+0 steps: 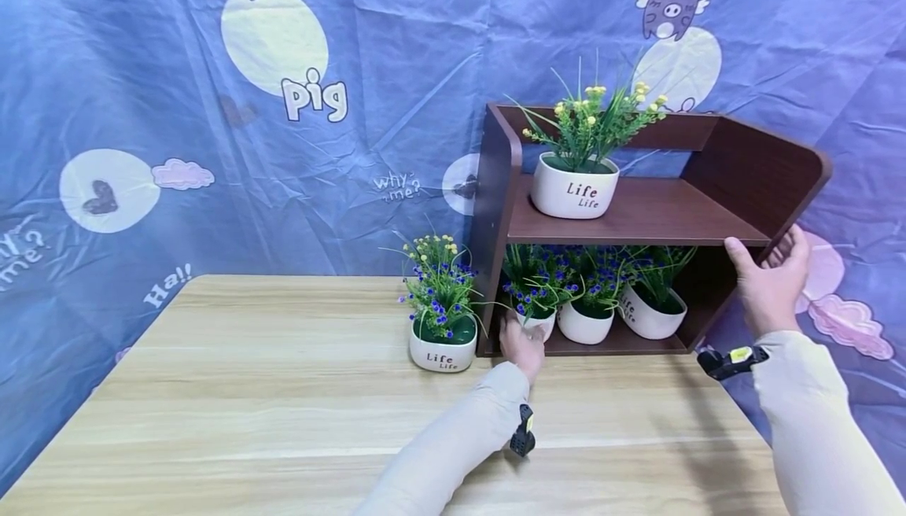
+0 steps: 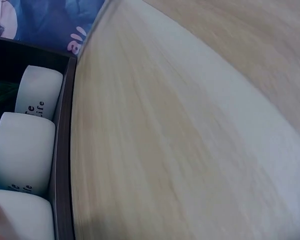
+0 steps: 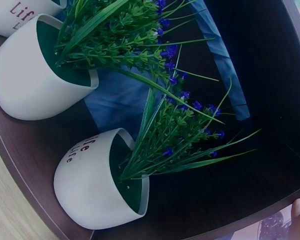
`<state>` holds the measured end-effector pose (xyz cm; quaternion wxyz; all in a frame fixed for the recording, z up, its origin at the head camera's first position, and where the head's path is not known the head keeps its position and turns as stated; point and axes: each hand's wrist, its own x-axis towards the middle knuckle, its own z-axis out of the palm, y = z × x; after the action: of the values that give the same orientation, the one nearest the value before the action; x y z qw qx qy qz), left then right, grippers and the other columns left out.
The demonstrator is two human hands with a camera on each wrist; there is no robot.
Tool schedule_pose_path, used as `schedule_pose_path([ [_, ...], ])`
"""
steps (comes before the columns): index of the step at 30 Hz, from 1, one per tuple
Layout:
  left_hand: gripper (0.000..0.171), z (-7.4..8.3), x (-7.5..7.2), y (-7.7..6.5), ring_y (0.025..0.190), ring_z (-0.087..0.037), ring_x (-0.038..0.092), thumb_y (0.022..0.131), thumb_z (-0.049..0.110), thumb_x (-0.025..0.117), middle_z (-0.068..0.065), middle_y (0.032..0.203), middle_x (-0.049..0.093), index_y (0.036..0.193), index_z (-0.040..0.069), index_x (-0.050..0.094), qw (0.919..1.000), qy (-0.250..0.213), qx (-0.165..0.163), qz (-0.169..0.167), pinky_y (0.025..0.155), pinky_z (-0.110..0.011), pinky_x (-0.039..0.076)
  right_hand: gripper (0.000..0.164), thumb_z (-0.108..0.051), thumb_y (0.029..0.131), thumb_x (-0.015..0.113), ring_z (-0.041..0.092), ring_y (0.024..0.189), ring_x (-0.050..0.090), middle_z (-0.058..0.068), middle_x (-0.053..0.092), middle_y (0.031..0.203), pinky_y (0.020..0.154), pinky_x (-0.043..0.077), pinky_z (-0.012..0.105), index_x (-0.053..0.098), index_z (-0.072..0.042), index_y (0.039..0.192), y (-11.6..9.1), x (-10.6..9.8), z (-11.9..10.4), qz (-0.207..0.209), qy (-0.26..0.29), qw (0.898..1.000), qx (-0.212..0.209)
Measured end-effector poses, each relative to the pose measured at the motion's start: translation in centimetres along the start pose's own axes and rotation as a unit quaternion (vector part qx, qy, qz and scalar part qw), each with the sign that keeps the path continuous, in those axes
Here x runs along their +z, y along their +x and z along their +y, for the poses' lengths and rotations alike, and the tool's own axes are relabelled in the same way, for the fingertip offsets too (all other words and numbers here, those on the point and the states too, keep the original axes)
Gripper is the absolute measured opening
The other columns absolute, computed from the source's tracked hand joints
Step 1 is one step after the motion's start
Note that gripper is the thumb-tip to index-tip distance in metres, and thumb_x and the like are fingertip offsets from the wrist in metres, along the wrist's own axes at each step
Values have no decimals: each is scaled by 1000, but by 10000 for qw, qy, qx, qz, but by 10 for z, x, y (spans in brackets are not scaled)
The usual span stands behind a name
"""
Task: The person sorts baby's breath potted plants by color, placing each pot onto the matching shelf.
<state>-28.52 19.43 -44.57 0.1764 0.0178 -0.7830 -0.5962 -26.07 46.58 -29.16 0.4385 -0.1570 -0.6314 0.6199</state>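
Note:
A dark brown two-tier shelf [image 1: 637, 221] stands on the table. My left hand [image 1: 522, 349] grips the leftmost white flower pot [image 1: 545, 322] on its lower tier, and this pot holds blue flowers. In the left wrist view, a fingertip lies against the pot's wall [image 2: 25, 217]. My right hand [image 1: 775, 292] holds the shelf's right side, thumb at the front edge and fingers around the outer panel. Beside the gripped pot stand a middle pot [image 1: 586, 326] and a right pot [image 1: 654, 313], angled. Their leaves and blue flowers overlap under the upper board.
On the upper tier sits a white pot with yellow flowers [image 1: 575, 187]. Another pot with blue and yellow flowers [image 1: 442, 349] stands on the wooden table [image 1: 248, 390], just left of the shelf. A blue printed cloth [image 1: 396, 52] hangs behind.

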Motion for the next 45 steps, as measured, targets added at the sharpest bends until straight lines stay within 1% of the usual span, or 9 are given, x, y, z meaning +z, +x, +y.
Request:
schedule_pose_path([
  [6,35,-4,-5,2,93,-39,63,78,13,77,-19,100,62,105,-1,59,9994,77,229,-244,82,-44,51,73,-7,80,76,6,120,42,-5,45,130,101,29,11,38,-20,142,0,-1,-1,-9,-11,10000,44],
  [12,41,-6,-6,4,89,-38,65,77,15,79,-18,95,66,108,1,57,9992,168,186,-309,77,-45,52,74,-7,80,76,6,121,42,-5,46,131,101,29,11,38,-20,142,0,-1,-1,-2,-7,10000,45],
  [17,52,-7,-5,6,91,-40,64,76,13,80,-22,100,66,119,1,54,9988,276,258,-317,77,-46,52,74,-8,80,76,6,121,42,-5,45,131,101,29,11,38,-20,142,1,0,-1,-16,-4,10000,40],
  [24,56,-11,-4,9,100,-38,61,74,10,79,-20,110,60,123,-2,54,9958,303,684,-531,86,-44,50,74,-7,80,76,6,119,42,-5,46,130,100,29,11,38,-20,142,1,0,-1,-9,-7,10000,17],
  [33,62,-18,-6,11,108,-39,56,75,11,78,-20,119,59,129,-2,51,9869,162,1017,-1239,95,-44,46,74,-7,80,76,6,119,42,-5,46,131,99,30,11,38,-19,142,1,0,1,4,-35,10000,-14],
  [36,68,-34,1,14,112,-40,54,78,19,76,-20,127,55,136,1,46,9790,121,1363,-1512,98,-44,43,73,-7,80,76,6,118,42,-4,46,131,99,30,11,38,-19,142,1,0,2,9,-37,10000,-35],
  [39,71,-37,0,15,117,-41,51,81,23,74,-20,133,52,140,3,42,9694,106,1522,-1921,101,-43,41,73,-7,80,76,6,118,43,-4,46,131,99,30,11,38,-19,141,1,0,3,14,-22,10000,-51],
  [42,73,-34,-2,15,123,-38,48,82,22,74,-20,137,49,142,2,39,9612,171,1470,-2328,106,-40,38,73,-7,80,75,6,118,43,-4,46,131,99,30,11,38,-19,141,1,0,3,13,1,10000,-53],
  [45,73,-19,-9,13,128,-35,46,80,15,75,-22,140,46,142,-1,38,9547,374,1167,-2713,108,-38,37,73,-6,80,75,6,118,43,-4,46,131,99,30,11,38,-19,141,1,-1,2,15,10,10000,-39],
])
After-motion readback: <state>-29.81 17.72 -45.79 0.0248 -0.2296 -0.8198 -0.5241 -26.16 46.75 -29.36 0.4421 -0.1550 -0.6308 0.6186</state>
